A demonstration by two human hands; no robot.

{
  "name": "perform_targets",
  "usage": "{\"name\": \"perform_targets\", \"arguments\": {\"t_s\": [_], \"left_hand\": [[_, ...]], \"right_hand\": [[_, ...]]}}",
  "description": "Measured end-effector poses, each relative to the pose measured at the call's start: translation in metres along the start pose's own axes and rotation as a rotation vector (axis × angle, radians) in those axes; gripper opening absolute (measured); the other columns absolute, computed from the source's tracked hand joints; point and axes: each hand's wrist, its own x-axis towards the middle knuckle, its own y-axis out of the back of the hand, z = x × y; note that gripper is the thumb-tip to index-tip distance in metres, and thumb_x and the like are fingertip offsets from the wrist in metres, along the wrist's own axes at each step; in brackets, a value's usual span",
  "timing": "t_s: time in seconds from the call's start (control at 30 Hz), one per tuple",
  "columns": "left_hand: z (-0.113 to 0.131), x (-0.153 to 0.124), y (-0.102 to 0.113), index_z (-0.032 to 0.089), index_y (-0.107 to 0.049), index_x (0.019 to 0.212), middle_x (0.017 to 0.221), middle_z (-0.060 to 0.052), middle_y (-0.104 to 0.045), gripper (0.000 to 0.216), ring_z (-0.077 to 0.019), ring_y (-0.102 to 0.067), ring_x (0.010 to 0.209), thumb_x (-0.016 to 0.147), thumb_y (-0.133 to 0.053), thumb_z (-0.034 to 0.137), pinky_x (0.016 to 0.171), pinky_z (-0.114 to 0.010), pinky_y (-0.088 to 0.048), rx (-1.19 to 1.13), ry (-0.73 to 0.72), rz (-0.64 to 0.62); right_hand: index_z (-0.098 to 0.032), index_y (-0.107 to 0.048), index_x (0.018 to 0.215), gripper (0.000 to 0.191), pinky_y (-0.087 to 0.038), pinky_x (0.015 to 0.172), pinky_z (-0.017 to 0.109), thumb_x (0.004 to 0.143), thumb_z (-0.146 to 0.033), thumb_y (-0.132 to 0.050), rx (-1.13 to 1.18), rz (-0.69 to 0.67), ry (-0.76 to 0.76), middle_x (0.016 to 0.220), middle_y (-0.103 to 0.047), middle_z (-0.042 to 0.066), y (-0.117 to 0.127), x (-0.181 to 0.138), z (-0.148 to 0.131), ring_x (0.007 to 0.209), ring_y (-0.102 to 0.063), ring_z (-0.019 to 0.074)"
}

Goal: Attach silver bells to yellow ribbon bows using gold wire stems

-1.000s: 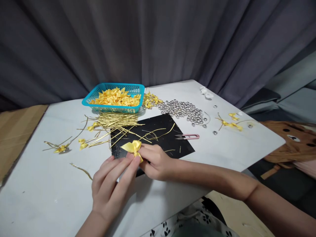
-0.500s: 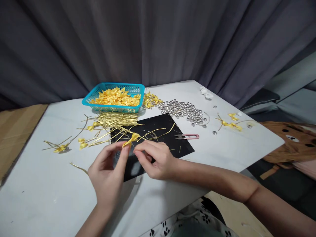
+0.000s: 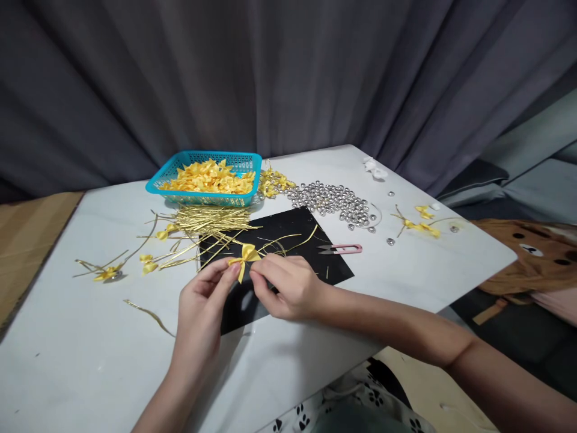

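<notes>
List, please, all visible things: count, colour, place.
table: one, white, centre
mesh basket: one, turquoise, far side
ribbon pieces: many, yellow, in basket
scattered bows: several, yellow, across table
wire strips: many, gold, before basket
gems: many, silver, mostly centre right
sheet: one, black, table centre
thread snips: one, pink, sheet edge
ribbon bow: one, yellow, above sheet
scraps: few, white, table right
curtain: count unclear, grey, behind
cardboard: one, brown, left
bear-faced item: one, brown, right
seating: count unclear, grey, right
paw-print fabric: one, white, bottom
left hand: one, bare, pinching bow
right hand: one, bare, beside bow
</notes>
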Motion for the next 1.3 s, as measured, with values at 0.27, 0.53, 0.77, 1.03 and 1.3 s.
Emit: {"name": "perform_targets", "arguments": {"t_s": [0.27,0.53,0.77,1.03,1.3], "left_hand": [[-0.004,-0.008,-0.001,0.021,-0.07,0.079,0.08,-0.001,-0.071,0.016,-0.0164,-0.063,0.075,0.075,-0.07,0.036,0.071,-0.026,-0.05,0.378,-0.317,0.02],[-0.007,-0.005,0.002,0.021,-0.068,0.082,0.082,-0.003,-0.07,0.013,-0.0185,-0.062,0.078,0.081,-0.063,0.033,0.075,-0.031,-0.049,0.51,-0.485,-0.011],[-0.006,-0.002,0.001,0.02,-0.068,0.081,0.082,-0.004,-0.071,0.017,-0.0187,-0.064,0.08,0.079,-0.065,0.036,0.078,-0.031,-0.05,0.452,-0.428,-0.034],[-0.005,0.005,0.003,0.019,-0.067,0.083,0.082,-0.003,-0.071,0.015,-0.0181,-0.065,0.079,0.078,-0.065,0.033,0.076,-0.029,-0.05,0.44,-0.465,0.049],[-0.005,0.011,0.014,0.02,-0.063,0.09,0.081,-0.003,-0.066,0.009,-0.0178,-0.059,0.077,0.085,-0.055,0.019,0.073,-0.03,-0.046,0.722,-0.862,0.006]], "right_hand": [[-0.015,-0.054,0.069,0.025,-0.035,0.048,0.021,0.089,-0.014,-0.04,0.054,-0.082,-0.104,0.058,-0.055,0.001,-0.004,-0.001,0.001,0.053,-0.049,0.0089],[-0.014,-0.063,0.083,0.018,-0.042,0.064,0.022,0.083,-0.03,-0.057,0.844,-0.248,-0.882,0.084,-0.063,0.004,0.012,0.026,0.018,0.073,-0.055,0.0102],[-0.013,-0.064,0.07,0.008,-0.038,0.067,0.022,0.078,-0.012,-0.065,1.203,-0.4,-1.029,0.067,-0.059,-0.003,0.009,0.042,0.027,0.065,-0.052,0.0073],[-0.014,-0.059,0.062,0.02,-0.037,0.07,0.023,0.078,-0.002,-0.059,1.264,-0.276,-1.146,0.065,-0.056,-0.003,-0.005,0.059,0.021,0.063,-0.048,0.0082],[-0.014,-0.057,0.064,0.016,-0.04,0.06,0.021,0.077,-0.003,-0.059,1.268,-0.242,-1.206,0.067,-0.056,0.0,-0.017,0.07,0.02,0.062,-0.049,0.0083]]}}
